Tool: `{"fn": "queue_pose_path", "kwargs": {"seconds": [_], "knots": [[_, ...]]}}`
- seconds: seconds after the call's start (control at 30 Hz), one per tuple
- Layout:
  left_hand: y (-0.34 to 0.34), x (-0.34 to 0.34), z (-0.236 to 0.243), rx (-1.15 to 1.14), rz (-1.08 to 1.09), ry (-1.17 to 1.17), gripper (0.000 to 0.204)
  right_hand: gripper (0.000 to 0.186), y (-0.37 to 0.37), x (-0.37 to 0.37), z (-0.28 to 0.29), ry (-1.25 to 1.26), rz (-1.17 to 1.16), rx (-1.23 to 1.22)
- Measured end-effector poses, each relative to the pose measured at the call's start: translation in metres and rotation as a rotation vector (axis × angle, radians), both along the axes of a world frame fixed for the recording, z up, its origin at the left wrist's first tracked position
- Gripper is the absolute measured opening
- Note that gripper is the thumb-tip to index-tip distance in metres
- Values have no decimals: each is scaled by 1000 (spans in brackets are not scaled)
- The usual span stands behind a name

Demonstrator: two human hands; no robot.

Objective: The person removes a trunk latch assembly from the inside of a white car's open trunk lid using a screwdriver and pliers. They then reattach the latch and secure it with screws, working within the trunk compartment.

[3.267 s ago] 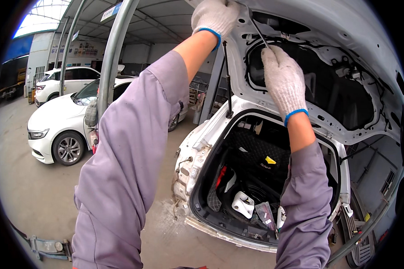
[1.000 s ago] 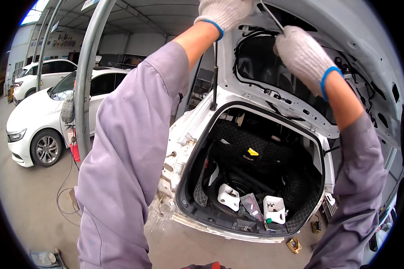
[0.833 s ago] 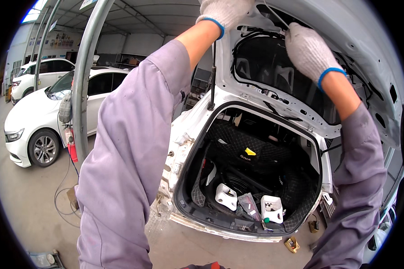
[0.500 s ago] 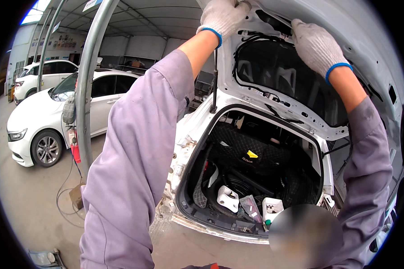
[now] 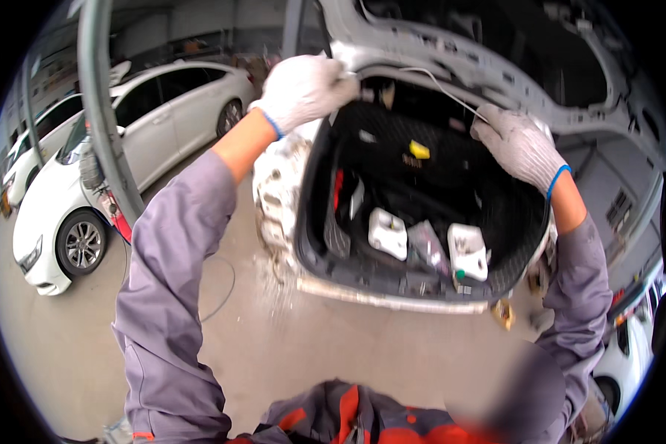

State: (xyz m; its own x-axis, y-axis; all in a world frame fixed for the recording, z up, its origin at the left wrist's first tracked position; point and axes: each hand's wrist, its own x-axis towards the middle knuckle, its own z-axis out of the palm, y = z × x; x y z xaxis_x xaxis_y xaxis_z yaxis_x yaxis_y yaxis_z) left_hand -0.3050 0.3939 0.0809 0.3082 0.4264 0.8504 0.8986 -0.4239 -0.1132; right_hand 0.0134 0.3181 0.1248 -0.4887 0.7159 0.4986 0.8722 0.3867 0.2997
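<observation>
A thin white cord [image 5: 442, 89] bows between my two gloved hands, in front of the raised tailgate [image 5: 381, 55] of a white car. My right hand [image 5: 519, 146] pinches its right end. My left hand [image 5: 307, 90] is closed, fingertips pressed together, where the cord seems to reach it; blur hides the exact grip. Both white knit gloves have blue cuffs. Beneath the hands is the open boot, its black quilted lining [image 5: 377, 133] bearing a yellow patch [image 5: 419, 150].
Two white plastic containers [image 5: 387, 233] and a clear plastic bag [image 5: 428, 246] sit in the boot near its sill [image 5: 392, 297]. A metal post [image 5: 105, 103] stands at left before a parked white car [image 5: 166, 107]. A hose [image 5: 226, 296] lies on the floor.
Both hands have come down from the tailgate's upper inner panel to about boot-opening height. The white cord now shows between them. My view has tilted downward.
</observation>
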Motion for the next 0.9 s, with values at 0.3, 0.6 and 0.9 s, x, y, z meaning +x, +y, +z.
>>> {"fn": "queue_pose_path", "kwargs": {"seconds": [0.3, 0.6, 0.9], "knots": [[120, 80, -250, -788, -177, -77, 34, 28, 64, 177, -364, 777, 37, -491], [333, 226, -462, -1024, -191, -128, 32, 24, 94, 214, -572, 1637, -692, -949], [461, 301, -541, -1116, -4, -69, 29, 21, 173, 266, -588, 1454, -636, -899]]}}
